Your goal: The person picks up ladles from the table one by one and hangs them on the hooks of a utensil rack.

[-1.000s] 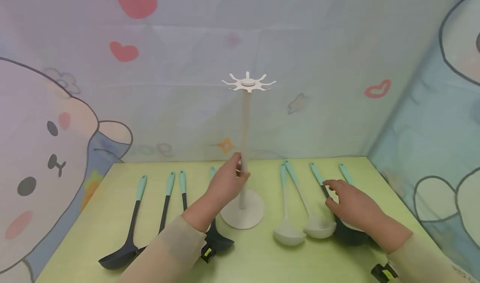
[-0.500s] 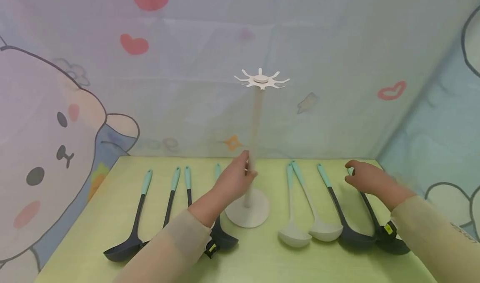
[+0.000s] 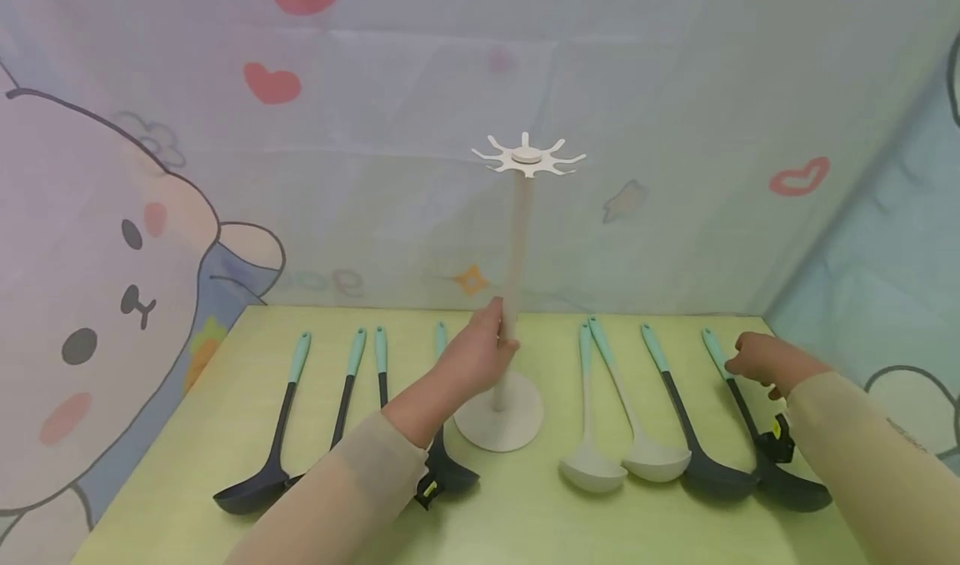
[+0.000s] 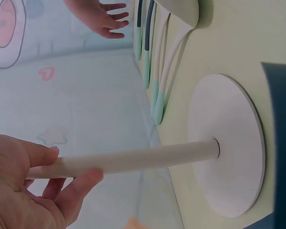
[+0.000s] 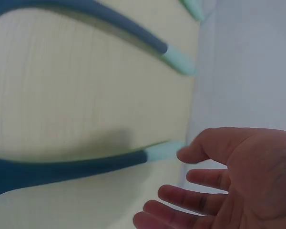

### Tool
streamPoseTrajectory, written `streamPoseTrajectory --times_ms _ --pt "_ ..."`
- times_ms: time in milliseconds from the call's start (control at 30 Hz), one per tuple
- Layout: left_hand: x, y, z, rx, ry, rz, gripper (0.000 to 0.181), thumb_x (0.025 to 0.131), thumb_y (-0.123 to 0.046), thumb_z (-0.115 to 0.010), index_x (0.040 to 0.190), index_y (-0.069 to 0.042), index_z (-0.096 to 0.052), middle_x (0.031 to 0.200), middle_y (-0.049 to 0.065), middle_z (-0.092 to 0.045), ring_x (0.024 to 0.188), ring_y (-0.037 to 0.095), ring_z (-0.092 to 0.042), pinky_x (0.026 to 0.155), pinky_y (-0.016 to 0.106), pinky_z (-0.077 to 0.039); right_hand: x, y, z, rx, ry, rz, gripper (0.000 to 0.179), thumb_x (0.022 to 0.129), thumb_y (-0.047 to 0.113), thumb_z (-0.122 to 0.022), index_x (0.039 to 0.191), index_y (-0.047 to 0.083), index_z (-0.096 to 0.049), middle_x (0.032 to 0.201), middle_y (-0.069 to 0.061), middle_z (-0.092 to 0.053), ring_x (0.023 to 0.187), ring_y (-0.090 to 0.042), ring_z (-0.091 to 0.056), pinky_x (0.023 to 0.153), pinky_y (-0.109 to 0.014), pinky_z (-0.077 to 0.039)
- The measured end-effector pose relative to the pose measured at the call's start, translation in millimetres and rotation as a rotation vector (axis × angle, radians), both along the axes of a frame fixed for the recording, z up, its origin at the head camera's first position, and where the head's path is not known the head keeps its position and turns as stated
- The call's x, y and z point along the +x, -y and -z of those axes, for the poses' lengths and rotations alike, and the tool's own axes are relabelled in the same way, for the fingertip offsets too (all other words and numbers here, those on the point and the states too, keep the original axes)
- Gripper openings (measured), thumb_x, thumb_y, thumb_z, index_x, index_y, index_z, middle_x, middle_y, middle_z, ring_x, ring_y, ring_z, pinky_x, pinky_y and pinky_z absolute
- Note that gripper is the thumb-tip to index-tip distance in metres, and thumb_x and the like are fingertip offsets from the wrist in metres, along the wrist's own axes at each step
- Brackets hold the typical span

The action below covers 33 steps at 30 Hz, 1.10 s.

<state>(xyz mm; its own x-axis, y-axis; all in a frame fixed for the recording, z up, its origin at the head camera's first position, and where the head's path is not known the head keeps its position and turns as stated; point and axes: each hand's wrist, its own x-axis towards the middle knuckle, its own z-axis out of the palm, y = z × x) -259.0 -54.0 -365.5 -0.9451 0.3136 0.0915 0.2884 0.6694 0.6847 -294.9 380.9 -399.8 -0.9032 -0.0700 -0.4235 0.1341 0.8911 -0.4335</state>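
Note:
My left hand point(image 3: 474, 352) grips the white pole point(image 3: 519, 248) of a utensil stand, thumb and fingers curled round it below mid-height. The stand's round base point(image 4: 229, 176) sits flat on the table, and a star-shaped hook ring point(image 3: 527, 158) tops it. At the far right lies a dark ladle point(image 3: 787, 486) with a mint handle. Over that handle point(image 5: 162, 151) hovers my right hand point(image 5: 257, 176), its fingers apart and loosely bent, the thumb overlapping the handle's end in the right wrist view. Nothing is between those fingers.
Left of that ladle lie another dark ladle point(image 3: 716, 475) and two whitish ones, a ladle point(image 3: 656, 460) and its neighbour point(image 3: 592, 469). Several dark utensils, including a ladle point(image 3: 251, 492), lie left of the stand. A printed cloth point(image 3: 405, 215) hangs behind the table.
My right hand has moved right, from above the second dark ladle to the handle of the rightmost one. The left hand keeps its grip on the pole. The head view has shifted slightly.

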Motion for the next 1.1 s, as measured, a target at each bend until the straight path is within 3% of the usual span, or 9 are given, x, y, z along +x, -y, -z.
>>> streamPoseTrajectory --times_ms 100,200,433,600,800,967,1100 --pt "1.0 -0.3 0.5 -0.012 0.005 -0.008 0.027 0.102 -0.018 -0.056 0.123 -0.009 -0.042 0.114 0.013 -0.051 0.095 0.024 -0.058 0.077 0.039 -0.052 1.6 -6.9 8.9 -0.059 0.058 0.03 0.075 0.097 0.021 -0.053 0.142 -0.024 -0.012 0.121 -0.044 -0.037 0.075 -0.035 -0.052 0.062 -0.041 -0.052" --pt "0.2 1.9 -0.1 -0.002 0.019 -0.019 0.03 0.102 -0.02 -0.056 0.126 -0.009 -0.041 0.116 0.013 -0.05 0.097 0.024 -0.058 0.078 0.039 -0.052 -2.7 -8.4 9.2 -0.045 0.109 0.007 0.079 0.098 0.024 -0.056 0.143 -0.022 -0.011 0.133 -0.049 -0.03 0.098 -0.049 -0.057 0.072 -0.046 -0.056" --pt "-2.7 2.0 0.6 0.014 0.034 0.003 0.026 0.102 -0.019 -0.056 0.123 -0.011 -0.042 0.113 0.011 -0.049 0.097 0.023 -0.056 0.079 0.04 -0.052 -9.0 -9.2 17.5 0.01 0.176 -0.059 0.078 0.098 0.024 -0.055 0.142 -0.022 -0.011 0.117 -0.046 -0.048 0.086 -0.035 -0.067 0.076 -0.044 -0.056" --pt "-0.3 0.4 -1.1 0.019 0.047 0.006 0.024 0.102 -0.019 -0.056 0.121 -0.011 -0.043 0.112 0.011 -0.049 0.096 0.023 -0.057 0.08 0.04 -0.052 -12.7 -5.6 26.5 0.0 0.182 -0.011 0.08 0.094 0.014 -0.058 0.143 -0.022 -0.005 0.112 -0.045 -0.049 0.078 -0.03 -0.069 0.071 -0.04 -0.058" --pt "1.9 -3.5 -3.0 0.03 0.062 0.001 0.025 0.102 -0.018 -0.056 0.122 -0.01 -0.043 0.115 0.011 -0.048 0.1 0.024 -0.058 0.081 0.041 -0.052 -6.9 1.9 23.8 0.003 0.157 0.059 0.081 0.085 0.0 -0.055 0.144 -0.02 -0.002 0.101 -0.036 -0.052 0.067 -0.027 -0.067 0.061 -0.032 -0.057" --pt "2.3 -4.0 -4.2 0.023 0.063 -0.006 0.03 0.102 -0.019 -0.056 0.127 -0.01 -0.042 0.116 0.012 -0.049 0.101 0.024 -0.058 0.081 0.041 -0.053 -2.7 3.8 19.2 -0.043 0.167 0.066 0.084 0.087 -0.006 -0.052 0.148 -0.012 0.006 0.108 -0.041 -0.049 0.073 -0.034 -0.065 0.062 -0.033 -0.058" --pt "3.3 -2.5 -5.6 0.021 0.067 -0.017 0.032 0.102 -0.018 -0.056 0.129 -0.009 -0.042 0.117 0.012 -0.049 0.101 0.024 -0.058 0.081 0.041 -0.053 -5.9 1.4 19.4 -0.088 0.168 0.07 0.088 0.089 -0.008 -0.05 0.151 -0.005 0.013 0.122 -0.048 -0.036 0.081 -0.039 -0.064 0.065 -0.038 -0.059"
